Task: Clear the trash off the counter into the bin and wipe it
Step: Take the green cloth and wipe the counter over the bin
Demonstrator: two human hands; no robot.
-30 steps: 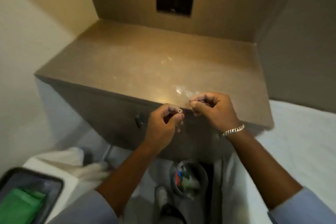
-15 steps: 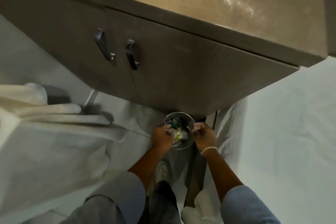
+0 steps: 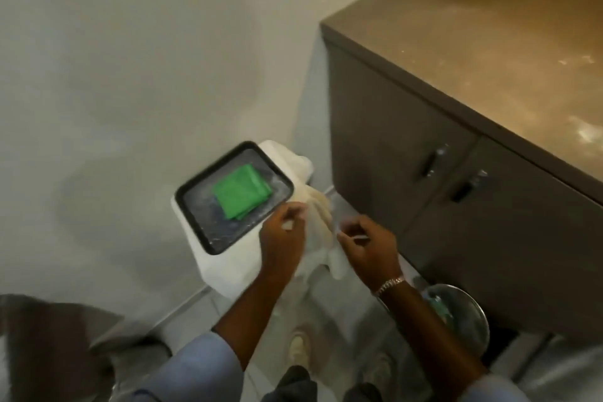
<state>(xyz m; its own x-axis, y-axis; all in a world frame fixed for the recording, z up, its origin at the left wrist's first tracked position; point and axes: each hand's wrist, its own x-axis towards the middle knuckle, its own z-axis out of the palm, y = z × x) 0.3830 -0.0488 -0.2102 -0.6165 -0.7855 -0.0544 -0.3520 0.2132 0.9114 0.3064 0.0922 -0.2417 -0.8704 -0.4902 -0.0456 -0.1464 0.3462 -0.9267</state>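
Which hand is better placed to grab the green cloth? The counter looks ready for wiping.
Probably the left hand: it hovers at the black tray's near edge, beside the green cloth. The right hand sits further off, toward the cabinet.

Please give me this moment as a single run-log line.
phase: fetching wipe cloth | left hand: near green cloth on tray | right hand: grip unclear | bin: holds trash | counter: unwiped
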